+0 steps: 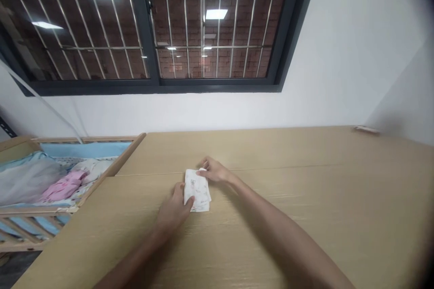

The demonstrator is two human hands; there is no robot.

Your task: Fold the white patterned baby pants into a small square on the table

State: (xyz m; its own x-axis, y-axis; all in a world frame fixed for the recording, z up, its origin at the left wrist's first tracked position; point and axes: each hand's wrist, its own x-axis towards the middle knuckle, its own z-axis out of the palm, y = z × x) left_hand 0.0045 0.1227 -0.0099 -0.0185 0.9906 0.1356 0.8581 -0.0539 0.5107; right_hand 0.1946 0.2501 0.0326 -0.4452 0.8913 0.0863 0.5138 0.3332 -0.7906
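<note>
A small folded white cloth [197, 191] with faint printed figures sits between my hands, just above or on the wooden surface; I cannot tell which. My left hand [176, 205] grips its left edge, the thumb lying over the front and the fingers behind. At the upper right corner, my right hand [213, 170] pinches the cloth between thumb and fingers. Its lower right edge shows more than one layer, slightly out of line.
A wide light-wood surface [305, 216] with a seam spreads under my hands. On the left stands a wooden crib [40, 211] holding bedding and a pink cloth [64, 185]. A small flat item [366, 129] lies at the far right. Behind is a barred window [217, 83].
</note>
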